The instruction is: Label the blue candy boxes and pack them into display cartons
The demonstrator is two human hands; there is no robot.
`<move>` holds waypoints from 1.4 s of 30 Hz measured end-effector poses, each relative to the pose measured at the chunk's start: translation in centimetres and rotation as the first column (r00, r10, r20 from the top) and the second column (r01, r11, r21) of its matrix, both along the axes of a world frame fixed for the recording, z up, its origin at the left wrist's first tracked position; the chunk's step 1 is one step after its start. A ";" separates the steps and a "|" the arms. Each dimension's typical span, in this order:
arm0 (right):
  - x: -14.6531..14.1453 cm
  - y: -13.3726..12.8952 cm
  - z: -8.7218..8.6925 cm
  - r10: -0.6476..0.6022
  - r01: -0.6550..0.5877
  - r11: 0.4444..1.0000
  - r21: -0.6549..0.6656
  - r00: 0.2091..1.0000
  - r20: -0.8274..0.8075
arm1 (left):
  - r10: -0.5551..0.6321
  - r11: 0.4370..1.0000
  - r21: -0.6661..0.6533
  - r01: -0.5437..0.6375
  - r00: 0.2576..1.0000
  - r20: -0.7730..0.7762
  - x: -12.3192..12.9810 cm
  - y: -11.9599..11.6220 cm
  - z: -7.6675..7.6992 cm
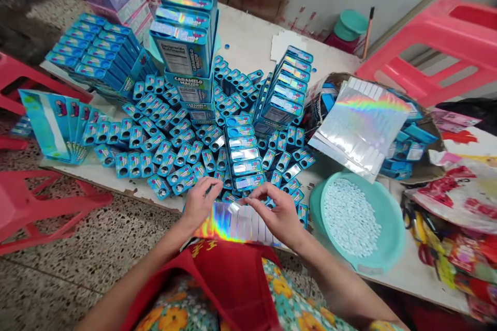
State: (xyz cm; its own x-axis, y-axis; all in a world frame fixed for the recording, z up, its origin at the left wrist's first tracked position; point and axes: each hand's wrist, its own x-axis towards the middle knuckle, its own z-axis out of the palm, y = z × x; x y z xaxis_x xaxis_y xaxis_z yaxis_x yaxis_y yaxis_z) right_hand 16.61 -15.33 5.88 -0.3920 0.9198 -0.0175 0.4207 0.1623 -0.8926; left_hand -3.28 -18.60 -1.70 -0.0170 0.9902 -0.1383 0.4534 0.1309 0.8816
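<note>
A shiny holographic sticker sheet point(233, 223) with pale strips lies at the table's front edge, against my red apron. Over its right part, my right hand point(277, 212) has thumb and forefinger pinched at the sheet's upper edge; what lies between them is too small to make out. My left hand point(202, 199) is just beyond the sheet's left part, fingers curled and close together, their contents hidden. Directly beyond both hands runs a row of small blue boxes point(244, 155) with silvery strips on top. Many more small blue boxes point(134, 164) with round holes stand around it.
Tall stacks of blue boxes point(182, 51) rise at centre back. A green basin point(392, 235) of white pellets sits right, below a carton point(430, 165) with silver sheets point(361, 124) on it. Red stools point(50, 207) flank the table.
</note>
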 end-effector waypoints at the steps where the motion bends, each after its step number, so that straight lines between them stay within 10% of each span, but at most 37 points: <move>1: -0.2 0.6 0.2 -0.014 0.013 1.000 -0.013 1.000 -0.011 | 0.014 1.000 0.003 -0.014 0.992 0.124 -0.1 0.1 1.1; 7: -2.7 4.0 -1.0 -0.089 0.087 0.996 -0.034 0.994 -0.063 | -0.030 0.969 -0.223 0.107 0.945 0.327 0.7 3.2 4.8; 21: -6.7 13.7 -4.9 -0.383 0.270 0.887 0.375 0.884 0.269 | -0.075 0.996 0.040 0.078 0.994 -0.075 -1.7 15.5 2.5; 27: -7.1 14.3 -5.2 -0.395 0.242 0.892 0.383 0.828 0.399 | -0.042 0.998 -0.044 0.043 0.999 0.016 -1.2 16.2 0.2; 33: -6.4 14.6 -5.5 -0.391 0.212 0.889 0.405 0.813 0.432 | 0.057 0.992 -0.093 -0.084 0.965 -0.257 -1.0 15.1 -2.1; 42: -3.6 12.5 -5.5 -0.137 -0.130 0.882 0.454 0.849 0.510 | -0.068 0.997 0.004 0.080 0.875 -0.479 0.6 10.2 -0.6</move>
